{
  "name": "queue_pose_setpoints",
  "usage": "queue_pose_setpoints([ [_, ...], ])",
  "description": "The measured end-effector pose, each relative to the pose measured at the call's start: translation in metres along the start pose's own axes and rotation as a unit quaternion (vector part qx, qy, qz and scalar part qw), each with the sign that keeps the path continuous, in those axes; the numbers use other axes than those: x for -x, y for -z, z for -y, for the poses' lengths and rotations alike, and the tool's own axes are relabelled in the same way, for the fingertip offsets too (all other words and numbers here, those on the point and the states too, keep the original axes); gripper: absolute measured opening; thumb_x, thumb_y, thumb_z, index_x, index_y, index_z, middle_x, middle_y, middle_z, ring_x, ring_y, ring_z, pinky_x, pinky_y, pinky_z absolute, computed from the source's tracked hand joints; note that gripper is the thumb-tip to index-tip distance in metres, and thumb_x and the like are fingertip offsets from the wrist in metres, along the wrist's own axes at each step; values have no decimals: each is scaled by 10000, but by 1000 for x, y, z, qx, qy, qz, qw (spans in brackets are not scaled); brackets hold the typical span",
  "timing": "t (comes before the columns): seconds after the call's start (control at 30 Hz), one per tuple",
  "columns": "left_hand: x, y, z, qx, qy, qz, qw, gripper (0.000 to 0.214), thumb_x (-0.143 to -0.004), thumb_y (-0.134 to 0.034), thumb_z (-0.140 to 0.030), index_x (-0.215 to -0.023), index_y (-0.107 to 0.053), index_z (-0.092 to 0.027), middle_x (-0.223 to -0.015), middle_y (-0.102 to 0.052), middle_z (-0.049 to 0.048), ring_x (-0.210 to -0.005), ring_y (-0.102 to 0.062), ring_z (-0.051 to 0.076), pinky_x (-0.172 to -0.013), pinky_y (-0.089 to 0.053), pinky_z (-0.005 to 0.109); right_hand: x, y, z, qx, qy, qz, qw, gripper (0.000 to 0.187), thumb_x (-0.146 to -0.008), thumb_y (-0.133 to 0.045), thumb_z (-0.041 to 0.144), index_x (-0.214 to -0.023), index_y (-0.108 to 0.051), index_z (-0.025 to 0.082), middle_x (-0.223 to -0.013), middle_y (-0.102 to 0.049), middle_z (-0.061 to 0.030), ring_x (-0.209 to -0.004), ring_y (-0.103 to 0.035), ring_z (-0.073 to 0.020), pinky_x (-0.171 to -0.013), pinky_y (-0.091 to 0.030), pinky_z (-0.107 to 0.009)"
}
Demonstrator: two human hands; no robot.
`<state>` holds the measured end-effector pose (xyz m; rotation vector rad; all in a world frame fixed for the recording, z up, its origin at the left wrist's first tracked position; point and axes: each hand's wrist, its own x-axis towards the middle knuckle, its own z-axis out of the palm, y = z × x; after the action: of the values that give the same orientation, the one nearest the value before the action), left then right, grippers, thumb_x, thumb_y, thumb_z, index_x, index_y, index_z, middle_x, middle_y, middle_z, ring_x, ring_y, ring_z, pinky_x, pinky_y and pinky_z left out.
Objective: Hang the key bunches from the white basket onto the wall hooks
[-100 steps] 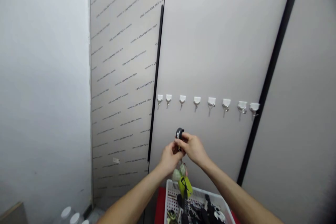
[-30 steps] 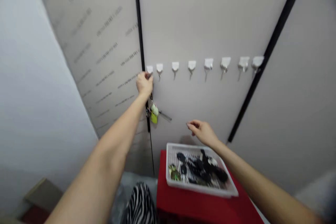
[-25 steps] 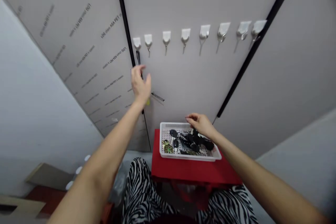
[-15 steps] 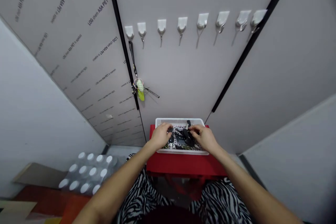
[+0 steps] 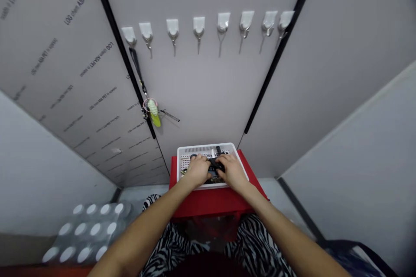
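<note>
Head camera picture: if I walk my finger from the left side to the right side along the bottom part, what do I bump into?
Pack of bottles with white caps → keyring with the green charm, hanging on the wall → left hand → right hand, both in the white basket on the red table.

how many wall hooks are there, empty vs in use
empty wall hooks: 7
wall hooks in use: 1, holding the lanyard keychain
total: 8
</note>
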<state>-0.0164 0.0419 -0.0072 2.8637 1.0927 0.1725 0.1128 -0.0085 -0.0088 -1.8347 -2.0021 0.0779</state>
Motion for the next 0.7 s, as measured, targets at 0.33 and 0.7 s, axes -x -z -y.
queue_pose_setpoints([
  [0.33, -6, 3, -3, 8, 21, 3, 1000, 328, -506, -565, -335, -767, -499, -147, -793, -524, 75, -790, -432, 220, -658, -324, 311, -3, 7, -3, 47, -30, -7, 998, 217, -639, -437, 164, -840, -518, 171, -840, -536, -54, -812, -422, -185, -700, -318, -279],
  [0.7, -2, 12, 13, 317, 99, -33, 943, 173, -528, -538, -207, -677, -473, -147, -588, -491, -29, -564, -448, 103, -522, -338, 205, -7, 14, -16, 23, -34, 14, 999, 199, -639, -394, 158, -762, -550, 167, -793, -570, -52, -783, -458, -170, -689, -337, -260],
])
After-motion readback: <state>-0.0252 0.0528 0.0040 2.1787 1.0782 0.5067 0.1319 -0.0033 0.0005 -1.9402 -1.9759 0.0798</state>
